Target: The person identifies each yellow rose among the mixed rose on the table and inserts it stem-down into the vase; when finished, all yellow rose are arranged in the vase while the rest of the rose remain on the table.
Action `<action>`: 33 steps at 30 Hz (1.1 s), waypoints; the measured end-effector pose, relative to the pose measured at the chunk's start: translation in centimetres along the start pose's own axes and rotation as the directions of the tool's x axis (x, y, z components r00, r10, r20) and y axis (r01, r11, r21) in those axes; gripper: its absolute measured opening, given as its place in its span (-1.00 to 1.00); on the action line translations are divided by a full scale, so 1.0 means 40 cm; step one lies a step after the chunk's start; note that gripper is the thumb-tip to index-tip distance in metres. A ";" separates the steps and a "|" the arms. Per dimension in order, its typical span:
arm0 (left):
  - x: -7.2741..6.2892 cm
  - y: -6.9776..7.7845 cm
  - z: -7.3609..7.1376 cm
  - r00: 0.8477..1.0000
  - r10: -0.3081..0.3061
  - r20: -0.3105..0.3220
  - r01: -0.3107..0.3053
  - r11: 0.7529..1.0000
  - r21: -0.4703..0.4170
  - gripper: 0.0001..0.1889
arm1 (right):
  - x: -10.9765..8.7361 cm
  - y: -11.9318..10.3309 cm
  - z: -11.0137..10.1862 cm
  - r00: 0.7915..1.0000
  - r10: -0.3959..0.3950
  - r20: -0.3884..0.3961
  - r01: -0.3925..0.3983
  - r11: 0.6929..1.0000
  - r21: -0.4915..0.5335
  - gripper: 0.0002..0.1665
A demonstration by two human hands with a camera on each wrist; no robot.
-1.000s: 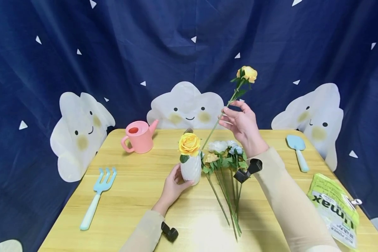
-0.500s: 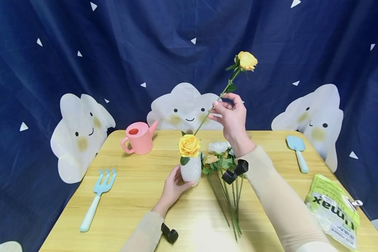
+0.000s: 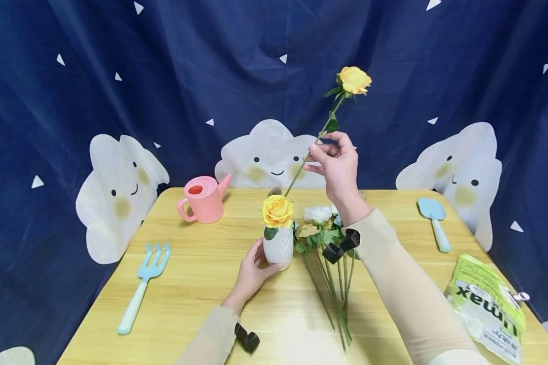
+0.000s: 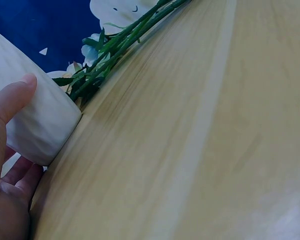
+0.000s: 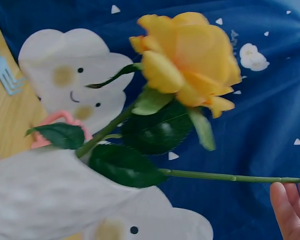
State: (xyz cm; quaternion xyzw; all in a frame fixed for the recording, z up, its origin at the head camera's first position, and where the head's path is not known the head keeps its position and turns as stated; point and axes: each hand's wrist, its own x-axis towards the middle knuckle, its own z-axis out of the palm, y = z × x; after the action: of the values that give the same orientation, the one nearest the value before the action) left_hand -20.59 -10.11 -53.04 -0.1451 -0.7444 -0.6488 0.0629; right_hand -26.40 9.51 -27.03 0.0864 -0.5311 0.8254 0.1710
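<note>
- Since the earliest frame the right hand [image 3: 341,170] has risen and moved leftward, carrying the held flower [image 3: 354,80]; its stem [image 3: 299,172] now runs down behind the yellow rose [image 3: 277,211] rather than to its right.
- I see the right thumb and fingers pinched together on that stem, the bloom above them.
- The left hand [image 3: 252,274] is wrapped low around the white vase [image 3: 277,248], which stands upright against its fingers.
- I'd keep that low left grip firm, since the stem rubbing the rim could tip the vase.
- I'd bring the stem nearer upright and move it slowly, so it doesn't snag the rose.
- I can't tell whether the stem's end is inside the vase: the rose covers it from above, a dark leaf [image 5: 127,167] from the right wrist.
- The brown shape [image 3: 275,191] behind the rose is too small to name.
- The right sleeve [image 3: 374,228] hides some loose flowers [image 3: 319,214] below the right hand.
</note>
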 end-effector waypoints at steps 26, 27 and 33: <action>-0.013 0.075 -0.005 0.999 -0.029 0.034 0.029 0.999 -0.016 -0.20 | -0.056 0.114 -0.033 0.926 0.167 0.338 -0.090 0.969 -0.231 -0.79; -0.012 0.077 -0.005 0.999 -0.030 0.031 0.030 0.999 -0.014 -0.21 | -0.057 0.115 -0.034 0.925 0.171 0.340 -0.094 0.968 -0.231 -0.81; -0.009 0.079 -0.006 0.999 -0.028 0.033 0.028 1.000 -0.010 -0.21 | -0.061 0.120 -0.036 0.921 0.184 0.342 -0.106 0.966 -0.234 -0.88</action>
State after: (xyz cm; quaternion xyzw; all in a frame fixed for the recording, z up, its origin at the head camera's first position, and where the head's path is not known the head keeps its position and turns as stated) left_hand -19.35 -10.03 -50.10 -0.1456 -0.7439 -0.6509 0.0411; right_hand -25.88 8.54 -32.49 0.1781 -0.6430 0.7447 0.0168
